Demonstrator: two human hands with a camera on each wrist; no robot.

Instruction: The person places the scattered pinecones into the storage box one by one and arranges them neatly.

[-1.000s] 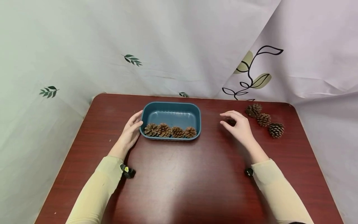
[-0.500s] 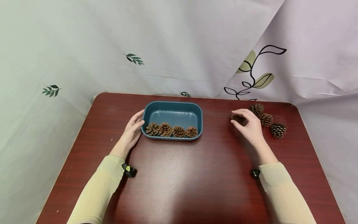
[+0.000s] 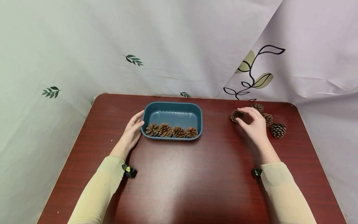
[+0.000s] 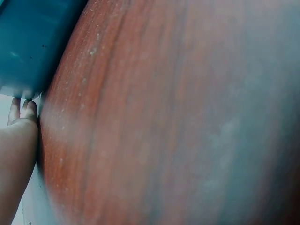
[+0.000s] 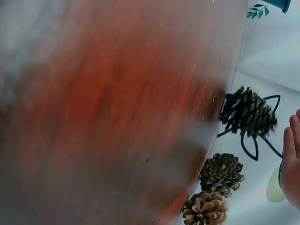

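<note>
Head view: my left hand (image 3: 132, 129) rests spread against a blue rectangular plastic tub (image 3: 173, 115).
My right hand (image 3: 256, 125), loosely spread, is just beside a brown scaly pine cone (image 3: 234, 116).

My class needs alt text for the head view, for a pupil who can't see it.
A person's right hand curves beside a pine cone on a red-brown table, while the left hand touches the left end of a blue box. Four pine cones line the near side inside the box; three more lie at the table's right.
</note>
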